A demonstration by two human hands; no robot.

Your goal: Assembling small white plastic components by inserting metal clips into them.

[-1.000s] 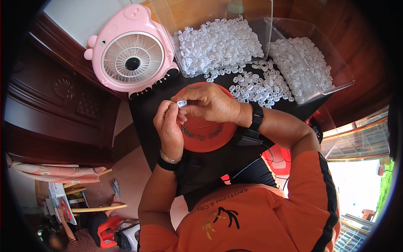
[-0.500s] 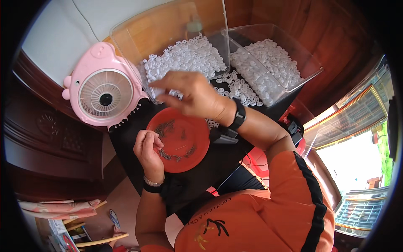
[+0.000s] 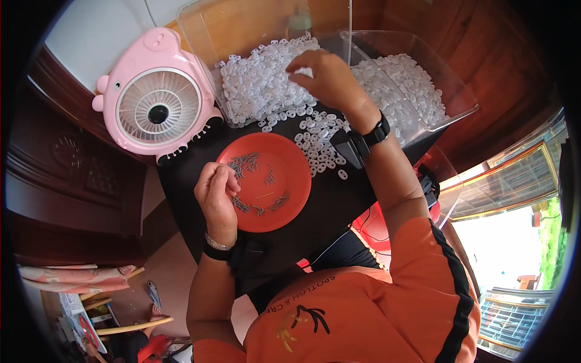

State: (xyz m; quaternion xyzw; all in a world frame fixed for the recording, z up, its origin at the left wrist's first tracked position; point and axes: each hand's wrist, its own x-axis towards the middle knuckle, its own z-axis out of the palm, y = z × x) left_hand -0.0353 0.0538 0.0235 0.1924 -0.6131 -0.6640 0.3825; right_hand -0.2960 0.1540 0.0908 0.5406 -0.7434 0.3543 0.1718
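Observation:
My left hand (image 3: 216,196) is closed at the left rim of a round orange-red plate (image 3: 293,199), fingers curled together. Whatever they hold, if anything, is hidden. Small grey metal pins or screws (image 3: 244,163) lie in loose clusters on the plate, beside one thin longer needle-like piece. Higher up, my right hand (image 3: 331,81) is raised by the clear bins, thumb and forefinger bent around what looks like a white plastic piece (image 3: 304,72). Behind it are heaped white oval pieces with two holes (image 3: 260,78); more of them (image 3: 321,142) lie loose on the black tabletop.
A clear bin (image 3: 350,24) stands at the back, another clear bin (image 3: 451,120) to its right, holding more white pieces (image 3: 414,78). A pink pig-shaped fan (image 3: 200,72) stands at the left on the black table (image 3: 339,199). Bright windows are at the right.
My right hand has moved right and away from me, from above the plate's far edge to the bins. My left hand stays by the plate. The whole view has shifted slightly.

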